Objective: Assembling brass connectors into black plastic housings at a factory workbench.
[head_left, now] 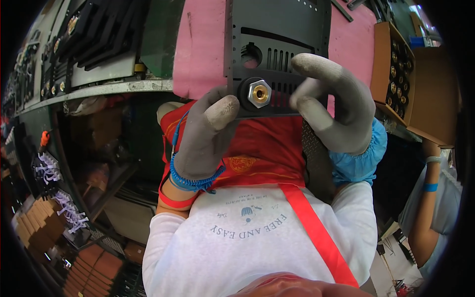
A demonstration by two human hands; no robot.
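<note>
Gripping the near left corner of a dark metal panel [279,75] with the gloved left hand [208,133], thumb laid over the front just beside a brass fitting [260,94] ringed by a hexagonal silver nut [252,99]. Cannot make out most of the other left fingers, hidden along and behind the edge. Holding the gloved right hand [341,101] in an open curve at the near right side, with thumb and forefinger parted, tips in front of the slotted face. Cannot tell, for the blur at the thumb tip, whether touching the metal, nor see the remaining right fingers clearly.

Seen over a pink mat [200,49], cut off at the top of view, jutting past the mat's near edge above a red apron [262,148] and hiding part of both. Wrapped at the left wrist with a coiled blue cord [190,182]; covered at the right wrist by a blue sleeve cover [358,156].

Packed with similar fittings, too small to tell fully apart: a cardboard box [435,94] on the right. Bent below it: a co-worker's arm [426,213], hand mostly concealed. Crowded at far left, dim and overlapping: black parts [106,37].
</note>
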